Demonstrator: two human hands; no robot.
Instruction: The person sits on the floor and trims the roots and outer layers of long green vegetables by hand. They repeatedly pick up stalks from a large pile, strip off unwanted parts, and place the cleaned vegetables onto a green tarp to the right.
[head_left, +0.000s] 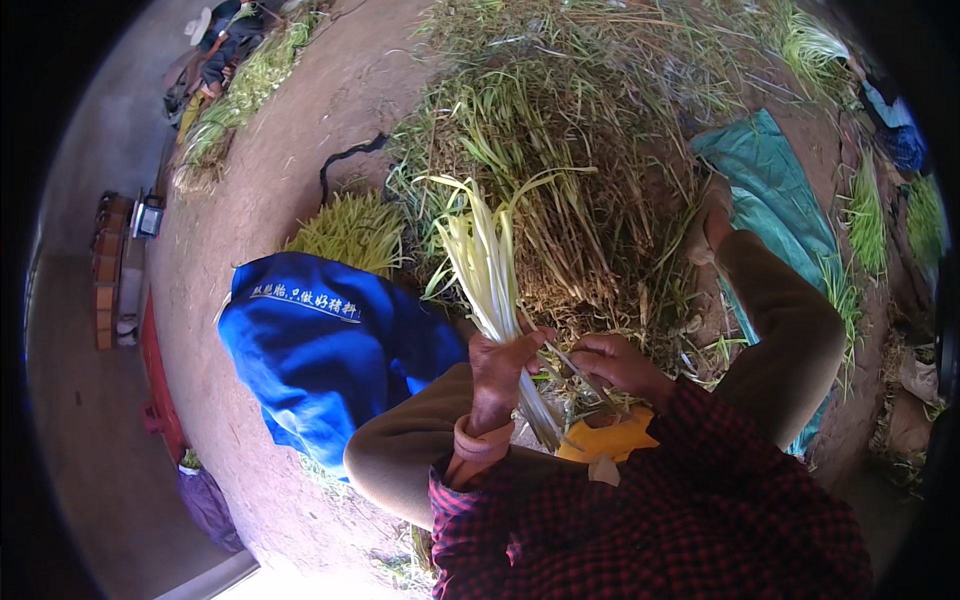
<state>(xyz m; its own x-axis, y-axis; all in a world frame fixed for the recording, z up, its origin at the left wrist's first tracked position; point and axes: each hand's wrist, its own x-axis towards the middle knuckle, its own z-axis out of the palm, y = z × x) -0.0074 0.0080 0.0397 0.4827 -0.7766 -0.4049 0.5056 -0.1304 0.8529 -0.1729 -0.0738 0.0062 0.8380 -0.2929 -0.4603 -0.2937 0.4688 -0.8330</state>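
Note:
My left hand (501, 366) is closed around a bunch of pale yellow-white leafy stalks (484, 277). Their leafy tips fan out away from me, and the white lower ends hang below my fist. Close beside it, my right hand (619, 366) pinches a thin loose strand (574, 364) at the bunch's lower side. A big heap of green leafy stalks with brown, soiled lower ends (570, 247) lies on the ground just past my hands. Below my right hand, between my legs, is a piece of yellow material (607, 435).
Blue cloth bearing writing (330, 337) lies by my left knee, beside a pile of yellowish stalks (352, 229). A green-teal sheet (780, 184) is under my right leg. Other people (232, 37) (892, 112) sit near more greens. A purple sack (206, 502) stands at lower left.

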